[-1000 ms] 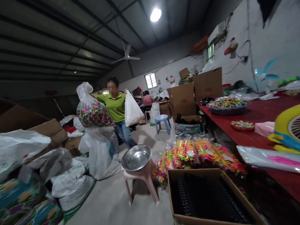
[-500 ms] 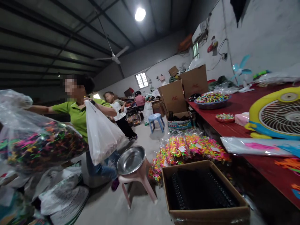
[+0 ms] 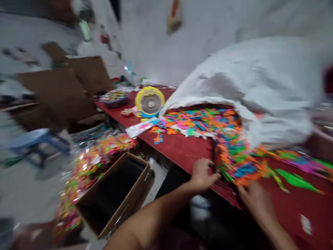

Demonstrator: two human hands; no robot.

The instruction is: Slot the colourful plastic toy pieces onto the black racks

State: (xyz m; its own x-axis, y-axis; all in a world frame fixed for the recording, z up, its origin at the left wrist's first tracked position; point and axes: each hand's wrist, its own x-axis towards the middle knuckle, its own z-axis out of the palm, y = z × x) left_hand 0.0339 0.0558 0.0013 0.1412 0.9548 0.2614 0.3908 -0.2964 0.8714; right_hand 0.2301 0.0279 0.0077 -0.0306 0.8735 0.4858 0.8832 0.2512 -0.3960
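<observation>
In the head view, my left hand (image 3: 204, 174) is at the front edge of the red table (image 3: 179, 149), its fingers curled round the rim of a dark tray or frame that is blurred. My right hand (image 3: 253, 196) is by the same dark object's near right side, beside colourful plastic pieces (image 3: 234, 152); its fingertips are partly hidden and smeared. The pieces spill in a heap from a large white sack (image 3: 275, 83) lying on the table.
A yellow and blue fan (image 3: 150, 102), a clear packet (image 3: 142, 127) and a basin of small items (image 3: 114, 99) stand further left on the table. On the floor are an open carton (image 3: 145, 177), bagged bright pieces (image 3: 88, 163) and a blue stool (image 3: 39, 139).
The view has swung right and down to the table. Both my hands have come into sight, along with the white sack and heap. The people with bags are out of view.
</observation>
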